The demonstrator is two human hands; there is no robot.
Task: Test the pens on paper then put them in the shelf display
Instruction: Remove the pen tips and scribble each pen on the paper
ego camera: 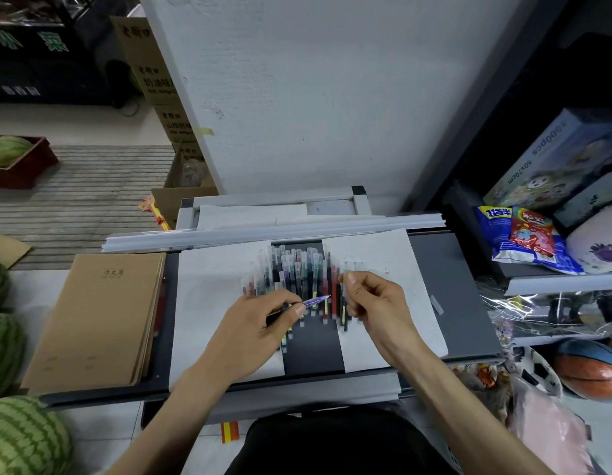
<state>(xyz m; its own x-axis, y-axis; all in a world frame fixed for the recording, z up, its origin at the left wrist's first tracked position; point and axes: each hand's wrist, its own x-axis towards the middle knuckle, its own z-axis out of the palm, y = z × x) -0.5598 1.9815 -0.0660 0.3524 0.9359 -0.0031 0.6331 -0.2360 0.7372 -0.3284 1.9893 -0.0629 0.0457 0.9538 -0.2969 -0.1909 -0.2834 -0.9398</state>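
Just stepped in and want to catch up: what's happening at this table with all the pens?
A person sits at a dark table with a pile of pens lying between a left sheet and a right sheet that carries faint marks. The left hand holds a purple pen, tip bared and pointing right. The right hand pinches what looks like its clear cap.

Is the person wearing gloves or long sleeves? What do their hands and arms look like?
No gloves and no long sleeves. The left hand and the right hand are bare, and so are both arms as far as the picture shows. I see no rings, watch or bracelets. Lower down there is black clothing, probably what the person is wearing.
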